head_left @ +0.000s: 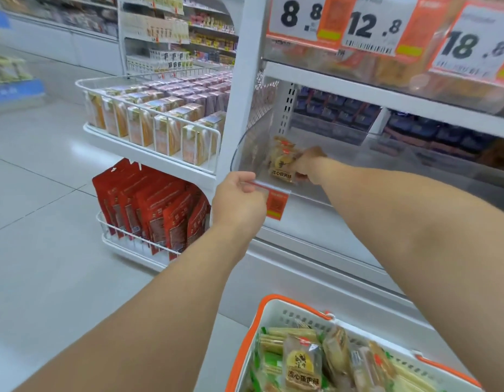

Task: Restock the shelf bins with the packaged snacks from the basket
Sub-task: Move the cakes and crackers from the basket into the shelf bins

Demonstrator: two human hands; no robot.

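Reaching into the clear shelf bin, your right hand grasps a yellow snack packet inside it. Your left hand pinches the bin's front lip. More packets sit in the basket below.

A white basket with orange rim, yellow-and-clear snack packets, red pouches, orange price tags.

bright, even shop light; soft glare on the clear bin front, edges bent and blurred.
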